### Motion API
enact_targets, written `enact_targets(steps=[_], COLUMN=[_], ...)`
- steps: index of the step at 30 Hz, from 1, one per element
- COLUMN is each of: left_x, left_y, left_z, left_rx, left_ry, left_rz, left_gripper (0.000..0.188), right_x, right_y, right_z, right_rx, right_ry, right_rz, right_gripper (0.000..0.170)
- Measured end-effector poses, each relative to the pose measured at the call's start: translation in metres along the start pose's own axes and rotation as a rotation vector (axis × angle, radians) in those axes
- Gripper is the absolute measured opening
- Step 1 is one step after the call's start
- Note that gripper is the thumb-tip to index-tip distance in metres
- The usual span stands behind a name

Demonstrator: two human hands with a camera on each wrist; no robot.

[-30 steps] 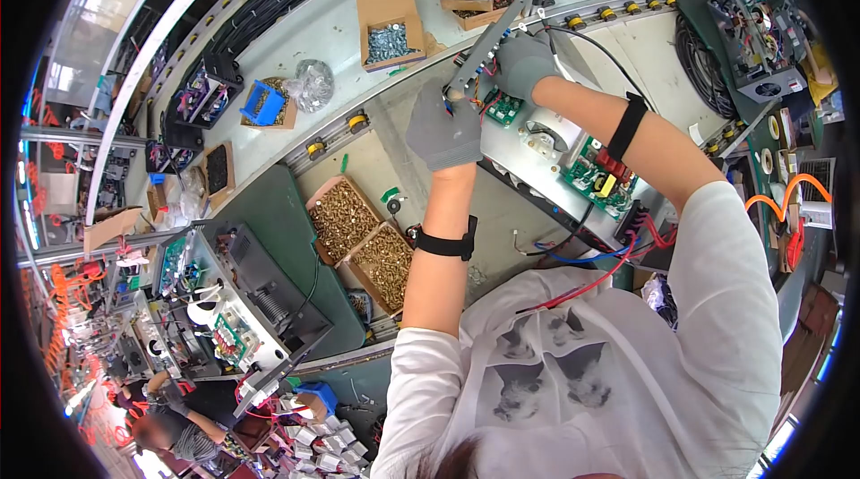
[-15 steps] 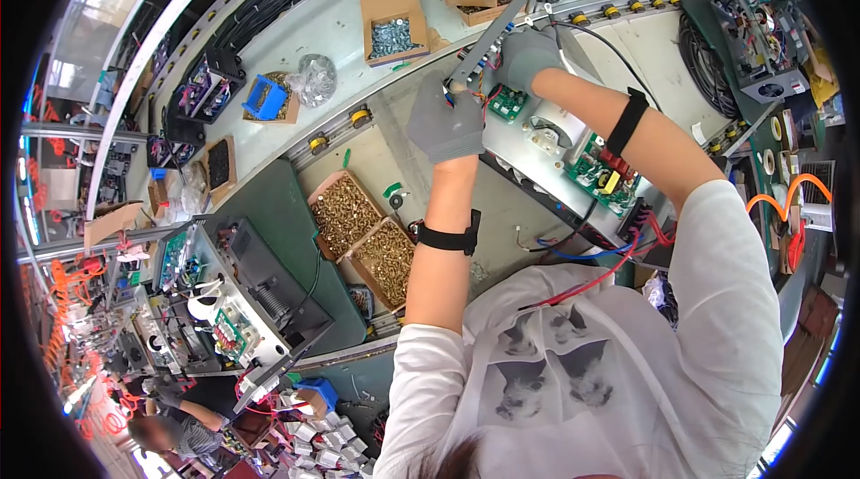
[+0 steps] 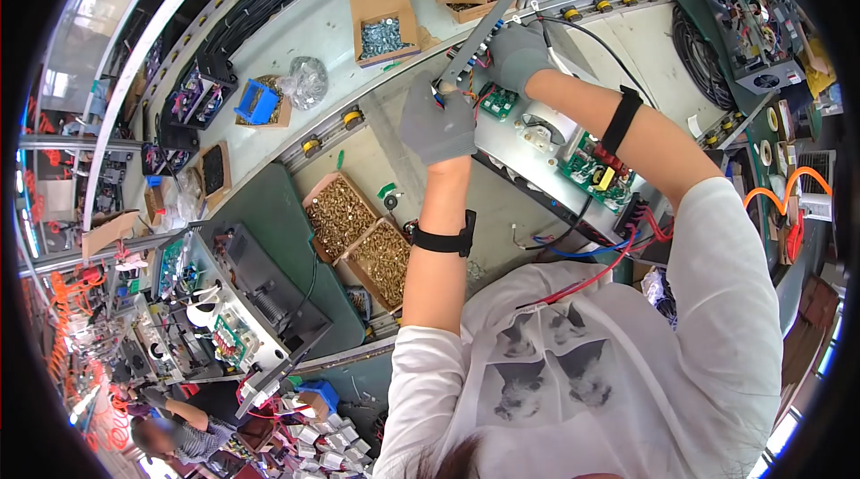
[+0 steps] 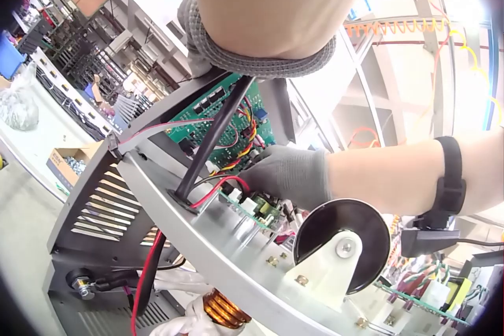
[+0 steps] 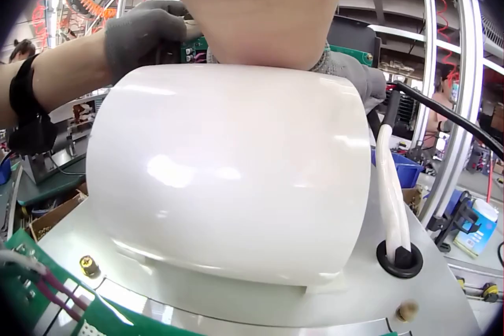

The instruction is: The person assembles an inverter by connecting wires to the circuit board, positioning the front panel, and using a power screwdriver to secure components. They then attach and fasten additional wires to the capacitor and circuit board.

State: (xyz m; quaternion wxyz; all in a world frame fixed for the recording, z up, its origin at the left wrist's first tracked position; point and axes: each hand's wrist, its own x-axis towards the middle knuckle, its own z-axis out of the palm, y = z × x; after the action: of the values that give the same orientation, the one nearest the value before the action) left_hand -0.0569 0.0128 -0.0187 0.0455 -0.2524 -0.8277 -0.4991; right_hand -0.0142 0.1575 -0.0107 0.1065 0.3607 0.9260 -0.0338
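Observation:
Both hands wear grey gloves and work at the upper end of a metal-cased electronic unit [image 3: 537, 143]. My left hand [image 3: 437, 121] grips the near end of the unit's grey panel [image 3: 475, 47], a bare fingertip showing on its inner side. Behind this panel is a green circuit board [image 4: 206, 119] with red, yellow and black wires. My right hand [image 4: 290, 177] reaches in among those wires; in the head view its fingertips are hidden, and I cannot tell whether they pinch anything. A white cylinder [image 5: 228, 174] sits on the chassis below the right wrist.
Boxes of brass fasteners [image 3: 340, 215] lie left of the unit. Farther back are a carton of silvery screws [image 3: 383, 38] and blue bins [image 3: 257, 103]. A second opened unit [image 3: 246, 327] stands at left, another [image 3: 757, 31] at right. A black cable [image 3: 609, 54] arches beside the right hand.
Both hands stay at the panel with only slight movement. The head view has shifted a little, and the person in the background at lower left has changed posture.

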Motion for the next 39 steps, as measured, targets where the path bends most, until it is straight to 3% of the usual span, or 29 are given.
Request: enact_targets(steps=[11,14,20,28,38,39], left_x=[-0.001,-0.001,0.001,0.001,0.000,0.000], left_y=[0.001,-0.006,-0.011,-0.005,-0.008,-0.007], left_z=[-0.001,0.001,0.005,0.003,0.005,0.005], left_rx=[0.001,0.068,0.004,-0.066,-0.003,-0.013], left_ry=[-0.020,0.021,0.045,0.003,0.016,0.020], left_rz=[-0.014,0.066,0.077,0.000,0.038,0.032], left_gripper=[0.016,0.016,0.015,0.016,0.016,0.016], right_x=[0.003,0.001,0.001,0.004,0.003,0.003], right_y=[-0.001,-0.002,-0.004,-0.001,0.002,0.002], right_z=[0.007,0.002,0.000,0.014,0.013,0.019], right_rx=[0.001,-0.039,0.053,0.048,0.074,0.048], right_ry=[0.001,0.016,-0.079,0.073,0.015,0.101], right_rz=[0.046,0.002,0.065,0.031,0.093,0.069], right_gripper=[0.031,0.031,0.030,0.030,0.030,0.030])
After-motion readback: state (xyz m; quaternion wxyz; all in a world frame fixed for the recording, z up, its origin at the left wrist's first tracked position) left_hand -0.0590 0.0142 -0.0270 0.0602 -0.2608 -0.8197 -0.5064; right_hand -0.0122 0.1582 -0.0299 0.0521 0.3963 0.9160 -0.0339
